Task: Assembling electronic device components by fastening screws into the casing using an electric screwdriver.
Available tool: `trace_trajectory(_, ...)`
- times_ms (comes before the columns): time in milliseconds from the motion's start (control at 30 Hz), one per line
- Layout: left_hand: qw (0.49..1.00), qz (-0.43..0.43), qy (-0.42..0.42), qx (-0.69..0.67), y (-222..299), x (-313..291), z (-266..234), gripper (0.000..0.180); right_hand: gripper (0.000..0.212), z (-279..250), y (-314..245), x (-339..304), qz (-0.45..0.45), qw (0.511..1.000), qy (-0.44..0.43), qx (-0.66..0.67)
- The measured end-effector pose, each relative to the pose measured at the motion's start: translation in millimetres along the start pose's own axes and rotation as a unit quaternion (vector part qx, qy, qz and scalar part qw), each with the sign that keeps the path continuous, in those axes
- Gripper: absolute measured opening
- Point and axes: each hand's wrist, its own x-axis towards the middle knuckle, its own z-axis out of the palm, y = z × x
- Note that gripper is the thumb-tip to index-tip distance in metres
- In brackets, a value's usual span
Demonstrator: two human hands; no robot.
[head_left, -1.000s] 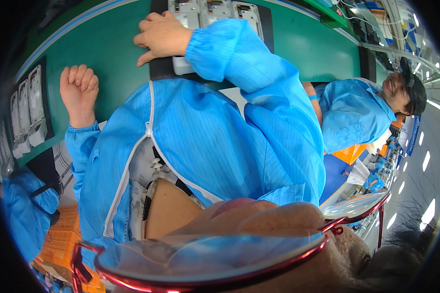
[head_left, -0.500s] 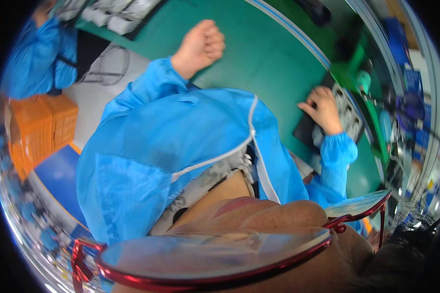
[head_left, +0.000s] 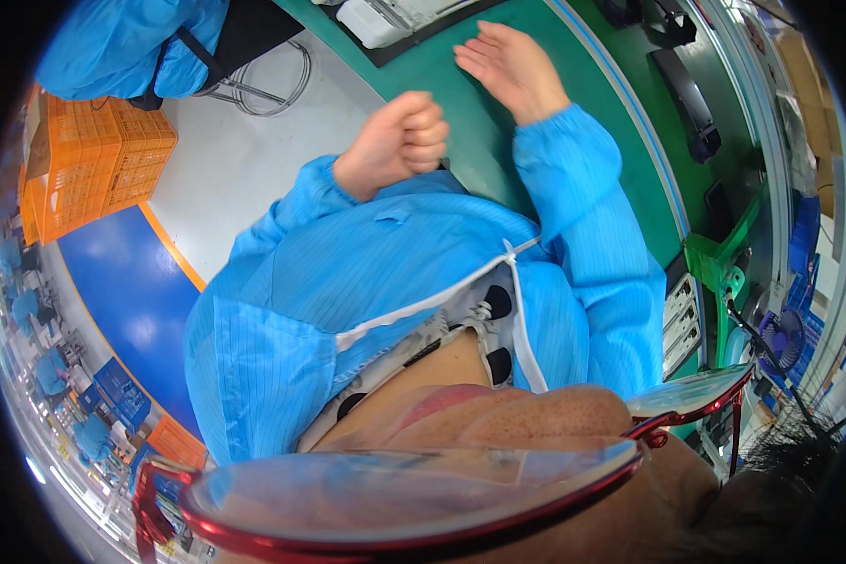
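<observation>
My left hand (head_left: 395,146) is closed in a fist over the near edge of the green work surface (head_left: 484,174); nothing shows between its curled fingers. Ahead and to the right of it, my right hand (head_left: 515,73) hangs over the same surface with its fingers stretched out and nothing held. Just beyond my right hand lies a black tray (head_left: 383,56) that carries white moulded parts (head_left: 376,23). The top edge of the picture cuts that tray off. My hands are apart from each other.
White parts (head_left: 683,320) lie at the right, partly hidden by my sleeve. Near them are a green bracket (head_left: 719,258) and a small purple fan (head_left: 782,334). Orange crates (head_left: 113,155) stand on the floor at left, below another person's blue sleeve (head_left: 127,52).
My right hand has left the tray of white parts at the right and swung far forward and left, fingers now straighter. My left hand stays a fist. The whole view has shifted.
</observation>
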Motion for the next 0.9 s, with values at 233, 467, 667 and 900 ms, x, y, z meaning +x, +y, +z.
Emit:
trace_trajectory(233, 0.976, 0.174, 0.095, -0.094, 6.5, -85.3, -69.9, 0.048, 0.044, 58.1, 17.3, 29.9, -0.018, 0.989, 0.123, 0.076)
trace_trajectory(467, 0.97, 0.179, 0.128, -0.102, 18.0, -100.0, -73.9, 0.048, 0.019, 54.6, 27.3, 48.5, -0.051, 0.988, 0.095, -0.111)
trace_trajectory(667, 0.979, 0.152, 0.07, -0.12, 20.9, -97.4, -65.1, 0.046, 0.02, -3.5, 18.9, 12.9, -0.094, 0.969, 0.135, -0.182)
trace_trajectory(900, 0.975, 0.141, -0.02, -0.17, 34.0, -61.8, -38.0, 0.002, 0.023, -142.4, 0.7, -140.9, -0.091, 0.928, 0.26, -0.251)
